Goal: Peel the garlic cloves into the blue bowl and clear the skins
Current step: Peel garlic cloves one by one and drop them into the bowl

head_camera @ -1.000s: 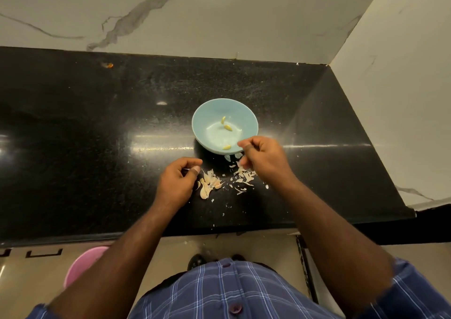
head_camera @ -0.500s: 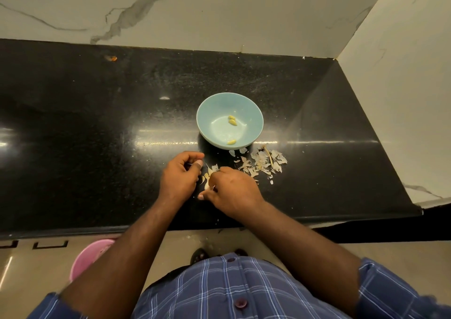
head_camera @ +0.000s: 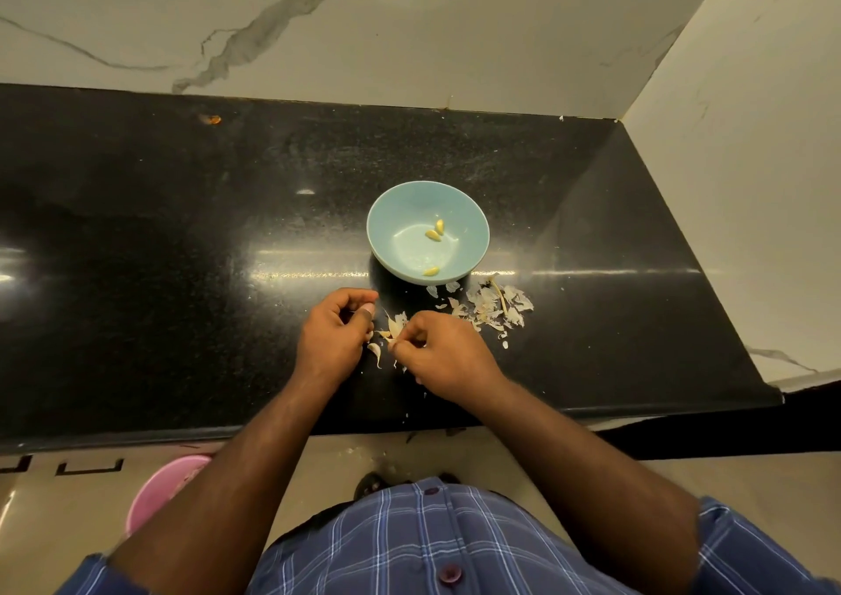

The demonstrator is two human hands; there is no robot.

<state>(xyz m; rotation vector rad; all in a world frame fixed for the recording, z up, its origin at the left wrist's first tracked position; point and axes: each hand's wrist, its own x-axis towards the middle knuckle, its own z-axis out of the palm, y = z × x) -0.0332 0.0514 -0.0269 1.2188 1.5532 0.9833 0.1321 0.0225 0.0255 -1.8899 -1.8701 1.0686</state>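
Note:
The blue bowl [head_camera: 405, 248] stands on the black counter with three peeled yellow cloves [head_camera: 434, 230] inside. Just below it and to the right lies a loose heap of papery garlic skins [head_camera: 493, 305]. A smaller cluster of garlic pieces and skins [head_camera: 395, 325] lies between my hands. My left hand [head_camera: 334, 335] rests curled on the counter at the left of that cluster, thumb against fingers, nothing visible inside. My right hand [head_camera: 443, 351] pinches a garlic clove at the cluster's lower edge; the fingertips hide most of it.
The black stone counter [head_camera: 182, 239] runs left, bounded by marble walls behind and on the right. Its front edge lies just below my wrists. A pink bucket [head_camera: 168, 485] stands on the floor at lower left. A small orange speck [head_camera: 210, 118] lies at the back left.
My right hand moved from the bowl's near rim down and left to the cluster between my hands, uncovering the skin heap on the right. My left hand stayed put.

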